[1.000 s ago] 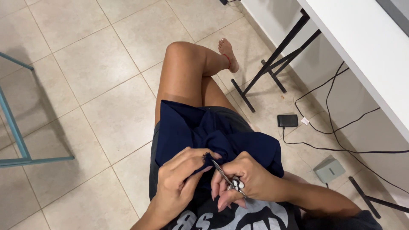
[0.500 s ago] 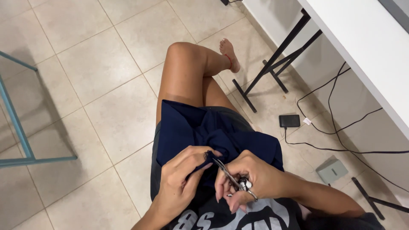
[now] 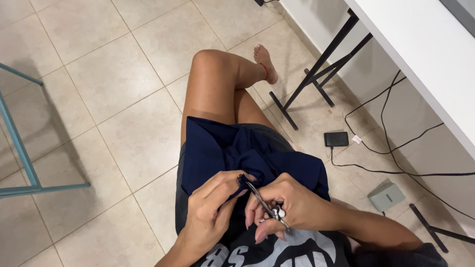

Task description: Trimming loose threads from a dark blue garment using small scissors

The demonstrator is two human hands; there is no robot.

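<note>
Scissors [image 3: 264, 206], small and metal, sit gripped in the right hand [image 3: 289, 210], tips aimed at a fold of navy cloth [image 3: 247, 153] lying on the lap. Left hand [image 3: 213, 207] fingers [image 3: 232, 180] pinch that fold tight. Best, I judge, to keep the cloth taut and snip with the very tips, well apart from the pinching fingertips.

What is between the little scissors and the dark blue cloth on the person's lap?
Nothing visible. The scissors in the right hand point their tips straight at the navy cloth, right where the left hand pinches a fold with its fingers. Whether the tips already touch is unclear.
</note>
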